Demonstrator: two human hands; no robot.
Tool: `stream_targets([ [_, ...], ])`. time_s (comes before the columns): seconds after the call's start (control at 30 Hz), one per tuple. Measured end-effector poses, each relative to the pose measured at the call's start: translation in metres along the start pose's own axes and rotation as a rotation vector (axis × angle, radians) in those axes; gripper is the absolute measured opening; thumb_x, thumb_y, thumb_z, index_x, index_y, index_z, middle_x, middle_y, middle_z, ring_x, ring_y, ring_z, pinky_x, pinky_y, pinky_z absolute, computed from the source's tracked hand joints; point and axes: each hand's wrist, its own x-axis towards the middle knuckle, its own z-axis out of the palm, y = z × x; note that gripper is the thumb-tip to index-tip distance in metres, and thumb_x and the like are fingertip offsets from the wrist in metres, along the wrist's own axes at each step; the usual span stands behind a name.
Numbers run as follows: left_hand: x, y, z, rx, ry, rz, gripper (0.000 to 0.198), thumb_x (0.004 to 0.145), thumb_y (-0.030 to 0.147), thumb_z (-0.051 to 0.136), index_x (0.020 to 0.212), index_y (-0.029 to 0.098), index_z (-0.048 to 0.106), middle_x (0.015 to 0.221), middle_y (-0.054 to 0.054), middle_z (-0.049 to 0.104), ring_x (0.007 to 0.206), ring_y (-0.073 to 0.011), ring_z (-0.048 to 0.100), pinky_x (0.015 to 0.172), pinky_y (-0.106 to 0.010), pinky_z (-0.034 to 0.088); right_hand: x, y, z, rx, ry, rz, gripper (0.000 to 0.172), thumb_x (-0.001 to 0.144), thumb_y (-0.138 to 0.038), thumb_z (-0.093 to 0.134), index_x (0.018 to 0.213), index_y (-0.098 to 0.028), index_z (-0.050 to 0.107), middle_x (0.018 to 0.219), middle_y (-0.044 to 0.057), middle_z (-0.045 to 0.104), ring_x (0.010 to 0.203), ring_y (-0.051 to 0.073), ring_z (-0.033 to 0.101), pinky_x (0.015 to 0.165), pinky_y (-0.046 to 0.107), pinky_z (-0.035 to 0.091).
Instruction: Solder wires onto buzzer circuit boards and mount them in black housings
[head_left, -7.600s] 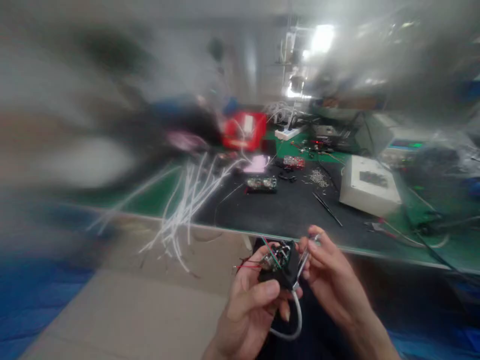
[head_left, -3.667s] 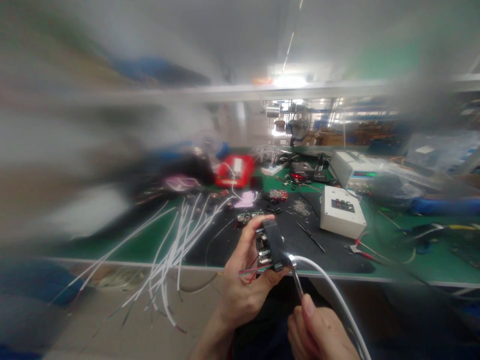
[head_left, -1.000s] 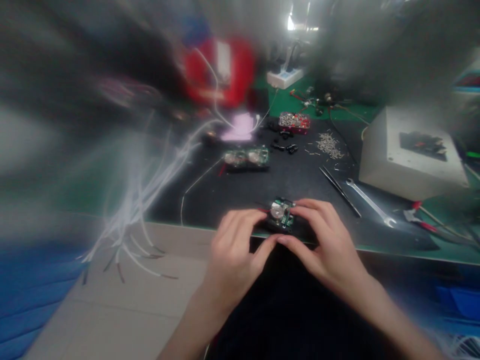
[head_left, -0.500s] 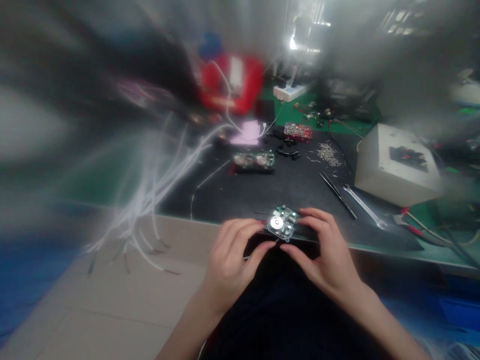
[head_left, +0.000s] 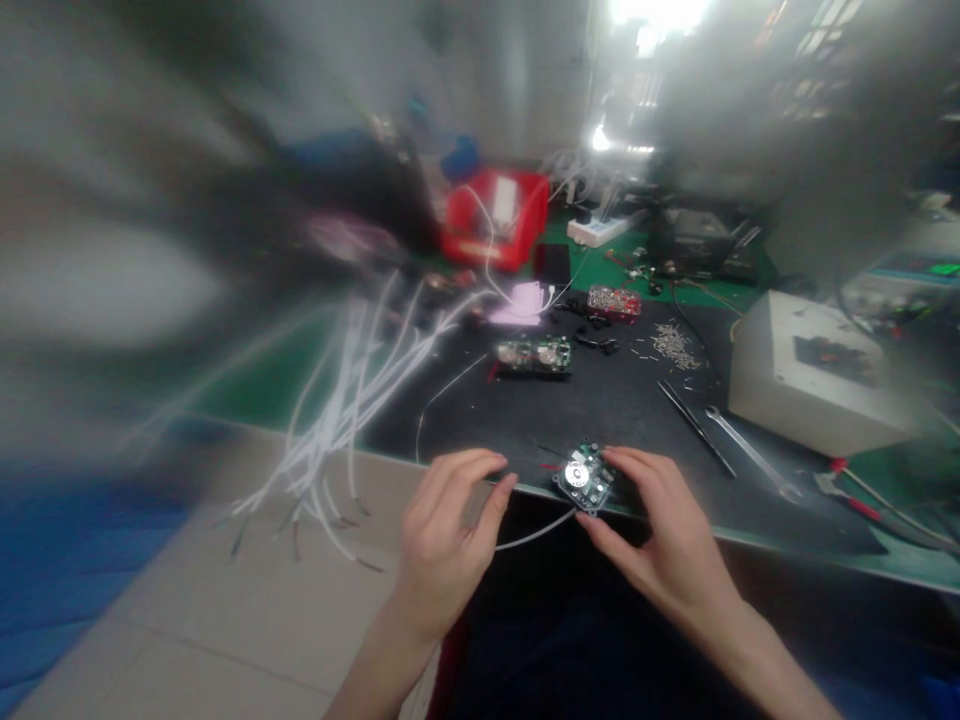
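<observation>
Near the front edge of the bench, my right hand (head_left: pixel 660 510) grips a small green circuit board (head_left: pixel 596 480) with a round silver disc on its face. Its fingers sit along the board's right side and the thumb at the lower edge. A pale cable (head_left: pixel 536 535) runs from the board's underside down to the left. My left hand (head_left: pixel 454 520) is apart from the board, to its left, thumb and fingers spread with nothing between them. Farther back on the dark mat (head_left: pixel 607 400) lies a pair of similar boards (head_left: pixel 535 355) side by side.
Tweezers (head_left: pixel 696 428) and a wrench (head_left: pixel 752 453) lie on the right, by a white box (head_left: pixel 817 375). Small metal pins (head_left: pixel 675 346) are scattered behind them. A bundle of white cables (head_left: pixel 330 430) hangs over the left edge. A red bin (head_left: pixel 495 220) stands at the back.
My left hand has let go of the board and moved off to the left. The right hand keeps hold of it. The whole view has shifted, so the bench appears lower and farther right.
</observation>
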Motion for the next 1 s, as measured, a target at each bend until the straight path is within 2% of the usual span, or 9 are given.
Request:
stream_targets([
  [0.1,0.009,-0.008,-0.007,0.036,0.034,-0.028,0.023,0.095,0.014,0.072,0.116,0.023,0.069,0.115,-0.007,0.072,0.108,-0.0246,0.069,0.1,-0.042,0.054,-0.005,-0.001,0.006,-0.018,0.051,0.021,0.055,0.097,-0.04,0.074,0.143,-0.021,0.051,0.138,0.012,0.059,0.127,0.026,0.056,0.106,0.047,0.053],
  [0.23,0.015,-0.011,-0.01,0.059,0.04,-0.045,0.019,0.097,0.017,0.07,0.116,0.022,0.069,0.116,-0.007,0.07,0.103,-0.0231,0.069,0.096,-0.039,0.055,-0.007,-0.001,0.007,-0.014,0.04,0.027,0.061,0.098,-0.045,0.073,0.147,-0.021,0.047,0.141,0.012,0.056,0.13,0.027,0.054,0.108,0.048,0.052],
  [0.37,0.006,-0.011,-0.009,0.065,0.012,-0.06,0.017,0.099,0.019,0.068,0.116,0.022,0.069,0.114,-0.006,0.07,0.098,-0.0205,0.069,0.093,-0.036,0.055,-0.01,0.002,-0.001,0.01,0.012,0.043,0.069,0.096,-0.049,0.075,0.151,-0.024,0.043,0.146,0.011,0.053,0.136,0.027,0.051,0.113,0.048,0.049],
  [0.47,-0.004,-0.015,-0.009,0.086,0.006,-0.099,0.014,0.101,0.023,0.065,0.114,0.023,0.069,0.113,-0.005,0.07,0.097,-0.019,0.069,0.094,-0.034,0.054,-0.015,0.006,-0.009,0.038,0.021,0.067,0.065,0.096,-0.047,0.075,0.15,-0.027,0.044,0.147,0.008,0.053,0.137,0.025,0.051,0.115,0.045,0.047],
  [0.57,-0.013,-0.023,-0.012,0.154,0.057,-0.212,0.013,0.101,0.034,0.067,0.109,0.024,0.069,0.104,-0.003,0.071,0.089,-0.0189,0.068,0.088,-0.033,0.054,-0.019,0.009,-0.018,0.055,0.066,0.087,0.058,0.098,-0.045,0.073,0.148,-0.029,0.048,0.146,0.006,0.054,0.135,0.022,0.052,0.116,0.04,0.045],
  [0.7,-0.029,-0.038,-0.017,0.281,0.137,-0.503,0.032,0.097,0.054,0.068,0.095,0.023,0.059,0.079,0.0,0.067,0.07,-0.0208,0.066,0.069,-0.032,0.051,-0.021,0.006,-0.029,0.065,0.162,0.078,0.046,0.1,-0.038,0.072,0.141,-0.027,0.054,0.139,0.004,0.058,0.129,0.018,0.057,0.114,0.031,0.044],
  [0.77,-0.04,-0.046,-0.017,0.291,0.042,-0.606,0.037,0.094,0.059,0.067,0.091,0.024,0.061,0.072,0.0,0.069,0.066,-0.0235,0.069,0.063,-0.032,0.049,-0.022,0.001,-0.033,0.078,0.205,0.055,0.039,0.1,-0.034,0.071,0.136,-0.026,0.058,0.133,0.003,0.061,0.125,0.016,0.059,0.111,0.028,0.044],
  [0.87,-0.054,-0.057,-0.016,0.256,-0.155,-0.671,0.036,0.093,0.061,0.067,0.085,0.026,0.07,0.074,-0.001,0.076,0.07,-0.0276,0.074,0.062,-0.032,0.047,-0.024,-0.006,-0.036,0.097,0.23,0.034,0.032,0.101,-0.029,0.07,0.131,-0.025,0.061,0.128,0.003,0.063,0.121,0.014,0.06,0.108,0.025,0.044],
  [1.0,-0.055,-0.065,-0.015,0.219,-0.199,-0.701,0.038,0.094,0.061,0.062,0.088,0.025,0.074,0.082,-0.004,0.079,0.079,-0.0292,0.075,0.07,-0.034,0.049,-0.03,-0.01,-0.039,0.129,0.21,0.053,0.029,0.101,-0.028,0.07,0.129,-0.025,0.062,0.124,0.002,0.065,0.116,0.014,0.062,0.104,0.026,0.046],
])
